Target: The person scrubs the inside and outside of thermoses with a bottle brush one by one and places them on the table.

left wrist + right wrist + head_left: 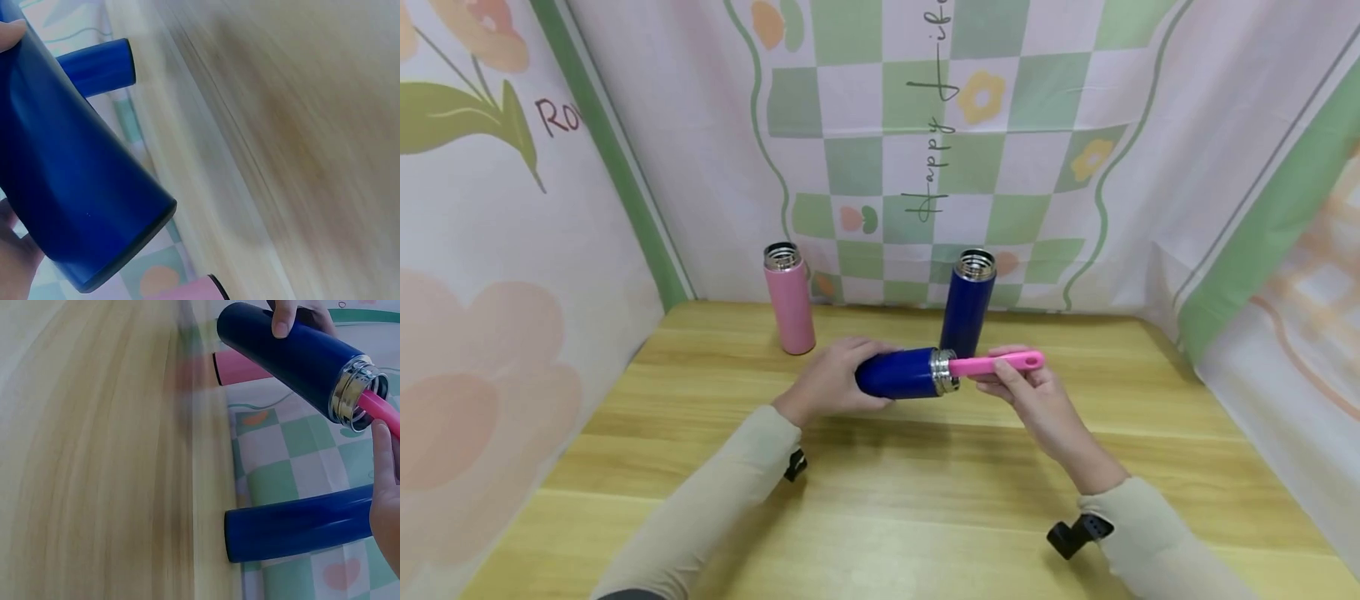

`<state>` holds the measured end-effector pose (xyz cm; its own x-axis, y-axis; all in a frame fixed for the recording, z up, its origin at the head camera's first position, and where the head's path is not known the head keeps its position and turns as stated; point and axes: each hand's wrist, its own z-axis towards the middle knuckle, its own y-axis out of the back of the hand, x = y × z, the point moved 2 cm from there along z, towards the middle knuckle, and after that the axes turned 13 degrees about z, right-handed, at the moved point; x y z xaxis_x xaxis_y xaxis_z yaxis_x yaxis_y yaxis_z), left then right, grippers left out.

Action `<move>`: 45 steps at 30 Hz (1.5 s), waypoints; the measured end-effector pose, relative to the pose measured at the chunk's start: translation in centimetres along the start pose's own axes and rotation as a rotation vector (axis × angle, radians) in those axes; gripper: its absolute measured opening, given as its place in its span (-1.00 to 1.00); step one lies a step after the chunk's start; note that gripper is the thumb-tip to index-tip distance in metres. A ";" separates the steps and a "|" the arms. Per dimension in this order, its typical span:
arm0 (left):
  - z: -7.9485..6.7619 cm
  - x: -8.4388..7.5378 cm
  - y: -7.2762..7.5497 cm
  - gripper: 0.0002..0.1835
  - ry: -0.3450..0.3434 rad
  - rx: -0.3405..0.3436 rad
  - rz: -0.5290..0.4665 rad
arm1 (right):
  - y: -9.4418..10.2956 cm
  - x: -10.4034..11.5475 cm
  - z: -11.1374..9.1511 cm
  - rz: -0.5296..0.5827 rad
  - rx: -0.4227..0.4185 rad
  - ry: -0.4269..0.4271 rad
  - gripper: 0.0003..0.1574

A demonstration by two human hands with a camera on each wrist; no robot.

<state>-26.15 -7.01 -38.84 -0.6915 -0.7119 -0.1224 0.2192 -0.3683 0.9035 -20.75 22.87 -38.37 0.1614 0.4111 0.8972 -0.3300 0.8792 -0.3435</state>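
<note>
Right hand and left hand work together above the worktop: the right pinches a pink handle between thumb and fingers, while the left is wrapped round a blue bottle. That bottle is held sideways, off the worktop, its silver mouth facing right, and the handle runs into it. Whatever sits on the handle's inner end is hidden, so insertion seems well under way, though how deep it reaches cannot be told. What appears left is the finish: the handle is not yet free, nor the bottle set down. Farther off, a pink bottle stands upright at left and a second blue bottle at right, both uncapped, neither gripped; whether either has had its turn does not show. Farthest hangs a checked cloth.
</note>
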 end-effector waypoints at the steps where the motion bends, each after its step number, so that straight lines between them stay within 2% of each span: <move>1: 0.0 0.0 0.0 -0.22 0.008 -0.002 -0.005 | 0.0 0.0 0.0 0.000 -0.002 -0.004 -0.74; 11: -0.5 0.2 0.2 -0.21 0.042 -0.006 -0.020 | 0.0 -0.1 0.1 0.088 -0.012 0.002 -0.76; 17: -0.6 0.4 0.1 -0.21 0.048 -0.012 -0.015 | 0.5 0.1 -0.1 0.158 -0.004 0.036 -0.77; 24: -1.0 1.0 0.0 -0.22 0.062 -0.003 -0.088 | 1.3 0.7 -0.4 0.219 0.015 0.087 -0.74; 30: -1.3 1.4 0.2 -0.23 0.079 0.011 -0.066 | 2.1 1.3 -0.7 0.244 0.035 0.127 -0.73; 35: -1.3 1.5 0.5 -0.23 0.075 0.006 -0.036 | 2.3 1.6 -0.6 0.260 0.045 0.144 -0.71; 45: -1.4 2.0 0.8 -0.21 0.059 0.030 0.006 | 2.1 2.4 -0.5 0.163 0.004 0.158 -0.70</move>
<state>-26.38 -9.55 -38.94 -0.6483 -0.7484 -0.1403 0.2014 -0.3463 0.9162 -20.55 25.82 -37.09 0.2490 0.5803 0.7754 -0.3673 0.7974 -0.4788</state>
